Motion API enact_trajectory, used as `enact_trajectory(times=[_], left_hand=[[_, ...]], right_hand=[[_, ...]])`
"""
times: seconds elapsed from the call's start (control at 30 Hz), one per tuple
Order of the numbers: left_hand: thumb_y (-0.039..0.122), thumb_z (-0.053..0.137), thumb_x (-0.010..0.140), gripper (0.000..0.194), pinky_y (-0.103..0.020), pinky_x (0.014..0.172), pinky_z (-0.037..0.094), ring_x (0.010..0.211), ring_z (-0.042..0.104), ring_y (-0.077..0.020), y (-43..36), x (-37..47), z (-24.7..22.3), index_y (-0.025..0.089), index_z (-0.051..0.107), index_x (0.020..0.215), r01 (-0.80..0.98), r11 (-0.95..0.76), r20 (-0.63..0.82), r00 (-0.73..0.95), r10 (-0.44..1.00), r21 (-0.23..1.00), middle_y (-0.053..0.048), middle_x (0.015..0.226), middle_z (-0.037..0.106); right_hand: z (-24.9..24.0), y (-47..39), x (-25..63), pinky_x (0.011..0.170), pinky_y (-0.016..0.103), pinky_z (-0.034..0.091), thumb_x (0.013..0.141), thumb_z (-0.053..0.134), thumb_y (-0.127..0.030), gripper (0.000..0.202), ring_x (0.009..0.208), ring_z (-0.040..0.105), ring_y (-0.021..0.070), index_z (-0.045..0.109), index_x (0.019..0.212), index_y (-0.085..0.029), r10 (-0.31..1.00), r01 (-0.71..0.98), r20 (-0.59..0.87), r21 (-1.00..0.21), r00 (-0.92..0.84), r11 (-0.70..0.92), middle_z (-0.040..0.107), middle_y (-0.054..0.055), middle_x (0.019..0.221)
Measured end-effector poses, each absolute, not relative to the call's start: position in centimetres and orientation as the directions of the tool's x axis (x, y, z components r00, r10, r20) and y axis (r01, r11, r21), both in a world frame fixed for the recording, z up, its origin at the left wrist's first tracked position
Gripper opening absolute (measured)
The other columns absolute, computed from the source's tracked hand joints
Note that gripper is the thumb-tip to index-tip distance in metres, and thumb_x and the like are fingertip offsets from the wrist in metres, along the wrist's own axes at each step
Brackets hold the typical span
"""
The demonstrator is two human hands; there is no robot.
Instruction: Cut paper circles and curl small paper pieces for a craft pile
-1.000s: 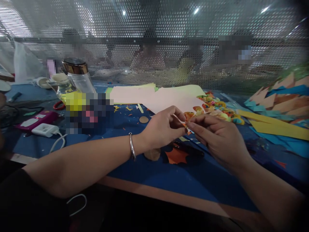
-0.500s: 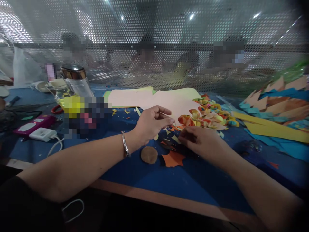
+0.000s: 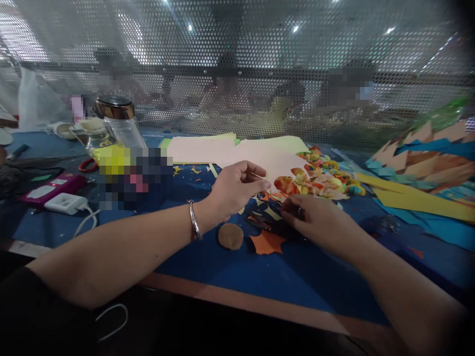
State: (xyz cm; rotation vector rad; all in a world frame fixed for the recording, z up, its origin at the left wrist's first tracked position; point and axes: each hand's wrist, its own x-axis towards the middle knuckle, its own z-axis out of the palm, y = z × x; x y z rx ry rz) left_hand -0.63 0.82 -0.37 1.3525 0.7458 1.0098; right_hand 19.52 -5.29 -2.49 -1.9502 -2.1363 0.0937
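My left hand (image 3: 237, 188) is raised over the blue table (image 3: 208, 264), thumb and forefinger pinched together; whatever sits at the fingertips is too small to name. To its right, my right hand (image 3: 315, 215) is curled with its fingertips near the left hand's, and what it grips, if anything, is hidden. Beyond the hands lies a pile of folded orange, yellow and pink paper pieces (image 3: 326, 180). An orange paper piece with pointed edges (image 3: 266, 242) rests below them, beside a round brown disc (image 3: 230, 236). Yellowish paper scraps (image 3: 272, 212) lie between the hands.
Pale paper sheets (image 3: 256, 153) lie behind the hands. At left stand a lidded bottle (image 3: 124, 123), a purple power strip (image 3: 55, 188) and a white charger (image 3: 67, 202). Yellow paper strips (image 3: 419, 198) and pointed paper stacks (image 3: 438, 153) are at right. People show behind the perforated screen (image 3: 245, 44).
My right hand has shifted slightly right, leaving a little more space between the two hands. The left hand keeps nearly the same pose.
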Motion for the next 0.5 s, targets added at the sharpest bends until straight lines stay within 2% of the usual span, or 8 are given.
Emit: enact_trajectory(times=[0.23, 0.5], left_hand=[[0.005, 0.074, 0.078, 0.017, -0.027, 0.073, 0.051, 0.064, 0.063, -0.0074, 0.6, -0.57, -0.17, 0.014, 0.061, 0.085, -0.173, 0.025, 0.053, 0.434, 0.899, 0.985, 0.001, 0.071, 0.066], [0.005, 0.074, 0.077, 0.016, -0.026, 0.07, 0.05, 0.062, 0.062, -0.0069, 0.69, -0.66, -0.13, 0.013, 0.062, 0.084, -0.185, 0.01, 0.069, 0.414, 0.908, 0.983, 0.002, 0.069, 0.065]], right_hand=[[-2.89, -5.07, 20.13, 0.057, 0.03, 0.035, 0.087, 0.055, -0.03, 0.014, 0.06, 0.057, 0.0186, 0.062, 0.077, -0.022, 0.991, 0.981, 0.114, -0.173, -0.066, 0.086, 0.067, 0.005, 0.071], [-2.42, -5.35, 19.99, 0.056, 0.03, 0.033, 0.087, 0.058, -0.031, 0.012, 0.06, 0.058, 0.0194, 0.063, 0.079, -0.022, 0.996, 0.986, 0.06, -0.148, -0.063, 0.071, 0.067, 0.005, 0.072]])
